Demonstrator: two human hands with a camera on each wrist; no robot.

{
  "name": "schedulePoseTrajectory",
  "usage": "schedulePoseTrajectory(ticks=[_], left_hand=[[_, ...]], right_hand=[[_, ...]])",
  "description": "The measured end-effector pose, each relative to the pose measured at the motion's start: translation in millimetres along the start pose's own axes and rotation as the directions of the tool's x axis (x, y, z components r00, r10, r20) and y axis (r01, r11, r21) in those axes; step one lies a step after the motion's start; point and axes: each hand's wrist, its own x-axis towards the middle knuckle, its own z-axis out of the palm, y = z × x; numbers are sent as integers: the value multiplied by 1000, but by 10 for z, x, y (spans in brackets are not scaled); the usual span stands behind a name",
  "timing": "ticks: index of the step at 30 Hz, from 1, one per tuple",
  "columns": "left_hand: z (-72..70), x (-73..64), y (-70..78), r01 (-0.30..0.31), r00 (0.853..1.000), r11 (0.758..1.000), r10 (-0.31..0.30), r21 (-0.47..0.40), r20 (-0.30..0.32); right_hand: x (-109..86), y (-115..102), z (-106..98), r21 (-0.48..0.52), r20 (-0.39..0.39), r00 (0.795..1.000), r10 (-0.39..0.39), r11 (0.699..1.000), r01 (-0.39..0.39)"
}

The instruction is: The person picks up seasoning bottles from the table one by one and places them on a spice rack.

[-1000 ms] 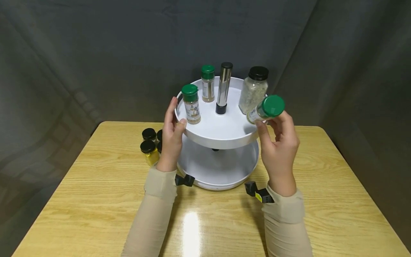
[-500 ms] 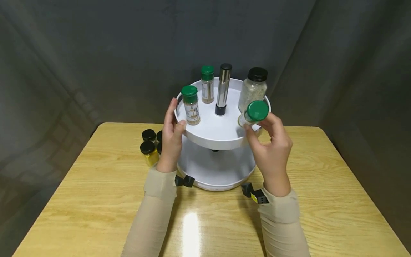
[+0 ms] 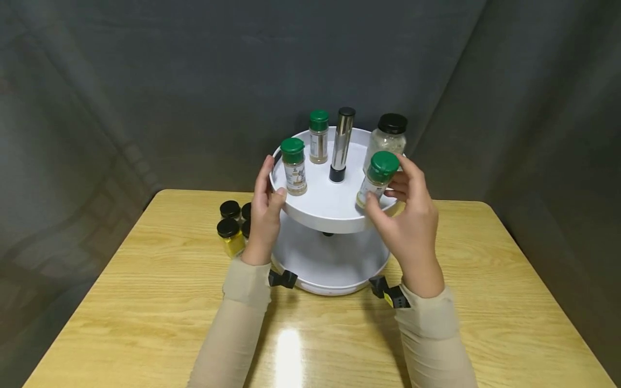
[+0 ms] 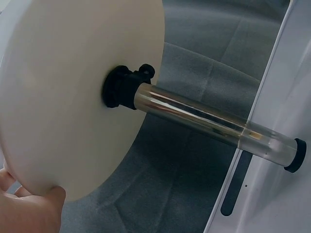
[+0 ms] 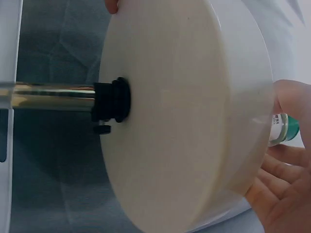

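Observation:
My right hand (image 3: 413, 223) pinches a green-capped spice bottle (image 3: 377, 184) between thumb and fingers. It leans slightly over the front right of the white upper tray (image 3: 332, 207) of a two-tier rack. In the right wrist view, the rim hides part of this bottle (image 5: 278, 130). My left hand (image 3: 266, 226) grips the tray's left edge; its thumb (image 4: 54, 204) shows against the edge in the left wrist view. On the tray stand two more green-capped bottles, one front left (image 3: 295, 172) and one at the back (image 3: 318, 141), and a black-capped glass jar (image 3: 388, 141) at the right.
A metal post (image 3: 342, 140) rises through the upper tray. The lower tray (image 3: 332, 258) sits beneath it on the wooden table (image 3: 145, 291). Several small black-lidded jars (image 3: 234, 243) stand left of the rack, partly behind my left hand. Grey cloth (image 3: 194, 97) hangs behind.
My right hand has brought the spice bottle leftward and lower over the tray and turned it more upright. My left hand keeps its place on the tray's edge. The head view has shifted slightly.

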Motion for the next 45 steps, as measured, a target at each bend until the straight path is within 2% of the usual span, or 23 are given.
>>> schedulePoseTrajectory(ticks=[2,6,10,13,22,26,36,45], left_hand=[[3,13,-3,-4,1000,1000,4,-10,4],[23,37,-19,-15,1000,999,16,-35,19],[48,45,-38,-12,1000,1000,13,-25,24],[66,54,-51,-13,1000,1000,13,-14,23],[138,81,-20,-26,999,1000,26,0,26],[162,80,-2,-31,999,999,30,28,21],[165,61,100,1,1000,996,-3,92,20],[138,53,145,19,1000,992,-21,122,19]], right_hand=[[53,-14,-14,-13,43,999,-6,1000,7],[143,-51,-9,1,131,991,29,1000,-30],[197,-82,25,-23,242,966,87,996,-84],[223,-93,38,-74,282,954,104,993,-87],[236,-88,-7,-209,332,931,150,974,-83],[220,-69,-20,-237,336,927,165,968,-86],[158,-57,-21,-227,295,943,153,970,-87],[150,-47,16,-179,274,956,103,982,-55]])
